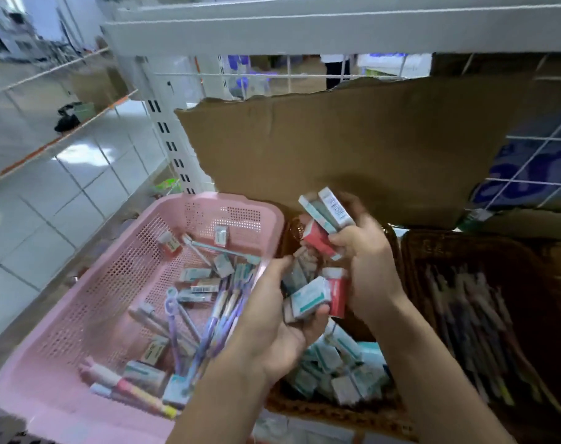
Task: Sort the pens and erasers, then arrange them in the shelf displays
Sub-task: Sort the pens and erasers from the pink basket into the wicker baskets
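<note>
Both hands hold erasers over the middle basket.

Under the shelf (pixel 304 30) and in front of torn cardboard (pixel 352 149), the pink basket (pixel 90 302) on the left holds mixed pens (pixel 183 315) and loose erasers (pixel 223 265). The pen basket (pixel 432 251) stands on the right, and the eraser basket (pixel 336 411) sits between them with a heap (pixel 343 370) already in it. The left hand (pixel 272 325), palm up with fingers curled, cups a clutch (pixel 311 299) of boxed erasers. The right hand (pixel 368 270) grips a few more boxes (pixel 327 213), teal and red, just above. To do this step well, bring both hands low over the heap before letting go, so nothing bounces into either neighbouring basket. Release one hand at a time, and check that no pen is caught among the boxes.
</note>
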Demonstrator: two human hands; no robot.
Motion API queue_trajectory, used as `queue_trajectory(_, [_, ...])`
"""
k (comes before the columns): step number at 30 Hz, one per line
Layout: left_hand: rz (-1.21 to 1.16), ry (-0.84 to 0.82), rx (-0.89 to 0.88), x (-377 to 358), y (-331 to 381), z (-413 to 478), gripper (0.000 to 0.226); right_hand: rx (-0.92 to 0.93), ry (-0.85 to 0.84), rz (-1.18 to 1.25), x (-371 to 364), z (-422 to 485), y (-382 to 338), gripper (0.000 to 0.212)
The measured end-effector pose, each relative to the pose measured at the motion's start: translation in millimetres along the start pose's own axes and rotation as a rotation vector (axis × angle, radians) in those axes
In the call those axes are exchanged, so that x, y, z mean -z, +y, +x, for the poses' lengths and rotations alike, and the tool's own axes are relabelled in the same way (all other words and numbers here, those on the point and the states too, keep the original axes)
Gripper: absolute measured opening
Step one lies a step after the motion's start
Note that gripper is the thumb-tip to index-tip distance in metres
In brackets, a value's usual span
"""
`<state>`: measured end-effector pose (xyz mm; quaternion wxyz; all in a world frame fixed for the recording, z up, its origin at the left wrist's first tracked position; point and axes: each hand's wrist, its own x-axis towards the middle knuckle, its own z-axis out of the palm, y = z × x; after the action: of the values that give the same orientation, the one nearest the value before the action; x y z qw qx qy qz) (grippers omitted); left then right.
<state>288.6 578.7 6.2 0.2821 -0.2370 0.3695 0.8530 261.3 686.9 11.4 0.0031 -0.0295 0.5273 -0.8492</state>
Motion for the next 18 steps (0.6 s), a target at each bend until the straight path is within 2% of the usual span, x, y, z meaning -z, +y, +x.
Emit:
queue_trajectory(3, [0.041, -0.066, -0.043, -11, -8, 5, 0.042, -0.023, -0.029, -0.089, 19, -7, -6, 0.041])
queue_trajectory(6, [0.122, -0.08, -0.129, -23, -20, 13, 0.037, -0.067, -0.058, -0.151, 34, -12, -8, 0.044])
queue_trajectory(13, [0.121, -0.038, -0.178, -35, -35, 31, 0.029, -0.094, -0.005, 0.0, 61, -17, -5, 0.042])
queue_trajectory(18, [0.103, -0.034, -0.187, -37, -44, 38, 0.061, -0.115, 0.006, -0.137, 73, -18, -3, 0.04])
